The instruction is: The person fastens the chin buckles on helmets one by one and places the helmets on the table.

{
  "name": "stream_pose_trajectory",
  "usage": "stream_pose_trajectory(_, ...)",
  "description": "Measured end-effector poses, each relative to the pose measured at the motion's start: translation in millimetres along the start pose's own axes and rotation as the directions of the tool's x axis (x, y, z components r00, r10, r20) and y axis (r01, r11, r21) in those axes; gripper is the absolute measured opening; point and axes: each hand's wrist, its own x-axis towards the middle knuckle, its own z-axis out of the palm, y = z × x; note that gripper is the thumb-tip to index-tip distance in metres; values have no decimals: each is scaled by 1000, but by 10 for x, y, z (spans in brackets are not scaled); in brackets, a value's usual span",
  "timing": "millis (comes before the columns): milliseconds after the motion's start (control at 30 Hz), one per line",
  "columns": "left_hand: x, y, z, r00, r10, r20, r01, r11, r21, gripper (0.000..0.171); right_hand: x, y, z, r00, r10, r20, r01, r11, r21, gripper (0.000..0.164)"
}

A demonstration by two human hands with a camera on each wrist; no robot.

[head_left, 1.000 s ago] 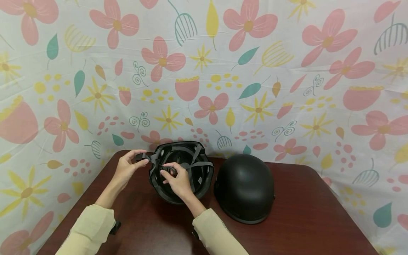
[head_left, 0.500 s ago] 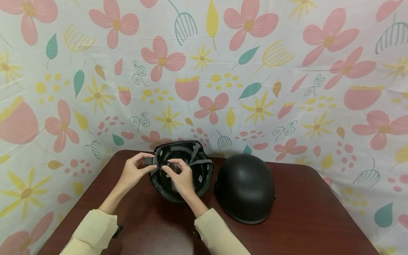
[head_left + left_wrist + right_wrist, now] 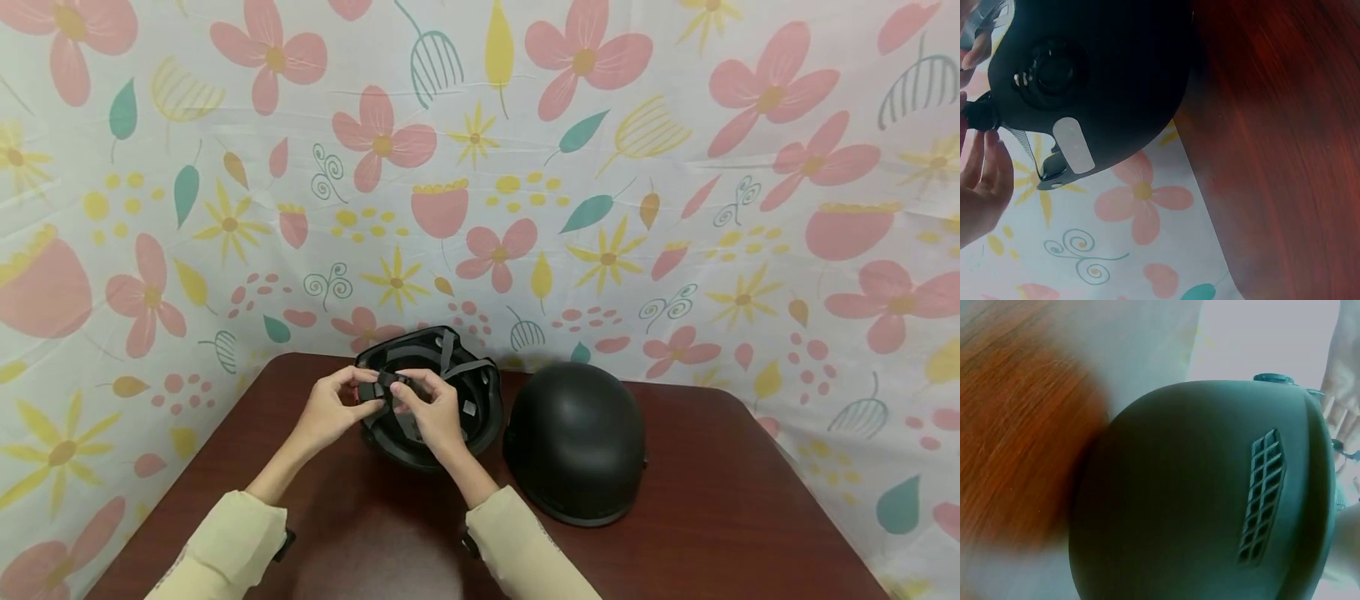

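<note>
A black helmet [image 3: 489,417] rests upside down on the table, its padded inside facing up and grey straps [image 3: 472,365] crossing its opening. Over its left rim, my left hand [image 3: 327,417] pinches one black chin-strap buckle piece [image 3: 369,391] between thumb and fingers. Close against it, my right hand [image 3: 438,421] grips the other dark buckle piece [image 3: 387,379]. Fingers hide part of both pieces. The left wrist view shows the helmet's outer shell [image 3: 1116,75] with a buckle [image 3: 980,114] at the fingertips. A mesh-like vent [image 3: 1261,494] marks the shell in the right wrist view.
A second black helmet [image 3: 577,442] stands dome up just right of the first. Both sit on a dark red-brown wooden table [image 3: 720,500]. Behind it hangs a white cloth [image 3: 645,275] printed with flowers and leaves.
My left hand has moved right with its buckle piece, closing on the right hand's piece; both hands now meet over the helmet. The helmet has tilted and turned slightly.
</note>
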Motion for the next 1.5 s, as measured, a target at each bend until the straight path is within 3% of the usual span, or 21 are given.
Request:
stream_pose_trajectory(233,-9,9,16,997,-57,49,55,998,36,22,-28,18,-8,998,18,59,-18,1000,8,29)
stream_pose_trajectory(333,-13,12,22,997,-53,62,51,998,44,22,-38,17,-24,997,51,50,-52,998,27,34)
stream_pose_trajectory(467,-25,5,18,997,-30,76,25,997,70,22,-33,-1,-53,996,82,23,-84,994,67,30)
stream_pose_trajectory(667,-43,-53,-3,993,-47,107,36,994,103,24,-3,-16,-80,994,106,15,-107,990,92,25)
stream_pose_trajectory(1000,-48,-92,-12,993,-28,112,13,991,133,32,34,13,-186,986,153,63,-154,988,18,28)
stream_pose_trajectory(1167,-79,-75,8,995,32,96,-47,986,158,30,27,25,-220,972,202,123,-196,979,-61,31)
stream_pose_trajectory(1333,-74,-65,32,991,103,84,-118,972,203,32,20,55,-259,975,212,75,-213,977,5,29)
stream_pose_trajectory(1500,-58,-89,26,993,99,60,-110,965,239,33,44,31,-257,973,207,99,-211,977,24,30)
